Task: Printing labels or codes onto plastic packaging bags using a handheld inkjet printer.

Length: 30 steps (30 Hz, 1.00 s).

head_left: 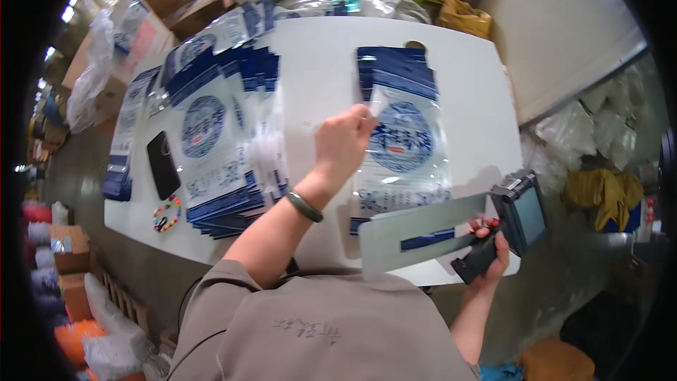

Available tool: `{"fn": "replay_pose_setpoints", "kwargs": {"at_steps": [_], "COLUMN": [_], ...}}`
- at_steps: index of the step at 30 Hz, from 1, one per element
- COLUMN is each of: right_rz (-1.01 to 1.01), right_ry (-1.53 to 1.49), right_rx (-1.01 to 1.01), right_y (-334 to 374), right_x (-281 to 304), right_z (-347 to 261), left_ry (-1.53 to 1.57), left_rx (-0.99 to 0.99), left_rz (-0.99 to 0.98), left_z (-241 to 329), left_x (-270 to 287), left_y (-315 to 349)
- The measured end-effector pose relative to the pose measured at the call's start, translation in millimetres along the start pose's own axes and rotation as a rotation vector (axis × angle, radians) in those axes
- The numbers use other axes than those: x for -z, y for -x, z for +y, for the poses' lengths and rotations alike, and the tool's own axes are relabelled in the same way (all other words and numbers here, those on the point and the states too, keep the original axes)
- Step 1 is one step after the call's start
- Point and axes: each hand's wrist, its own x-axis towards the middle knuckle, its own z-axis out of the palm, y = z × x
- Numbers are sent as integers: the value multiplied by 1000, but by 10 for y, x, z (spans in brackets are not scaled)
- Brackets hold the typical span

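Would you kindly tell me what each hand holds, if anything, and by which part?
The right hand grips the handheld device by its black handle. The left hand appears to pinch a printed bag by its left edge.

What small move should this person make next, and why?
Perhaps the right hand should draw its handheld device and slotted plate clear of the top printed bag: the plate covers part of the bag's lower end, while the left hand seems to pinch the bag's left edge.
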Motion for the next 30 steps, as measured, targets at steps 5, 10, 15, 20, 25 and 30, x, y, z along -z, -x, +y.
{"fn": "replay_pose_setpoints", "kwargs": {"at_steps": [5,10,15,20,25,30], "right_rz": [-46,-89,-212,-180,-148,-130], "right_ry": [-46,-47,-86,-79,-132,-205], "right_rx": [12,-21,16,43,-25,18], "right_y": [-31,-73,-69,-66,-73,-46], "right_x": [7,-16,51,24,18,69], "right_z": [-2,52,-38,-31,11,43], "left_ry": [-28,-158,382,-94,-534,-83], "left_rx": [0,-135,-92,174,356,-197], "left_rz": [-138,-15,220,370,336,-29], "left_z": [36,-39,-370,-1805,-2108,-665], "left_x": [107,276,1234,2373,2446,1539], "left_y": [15,112,35,19,48,228]}}
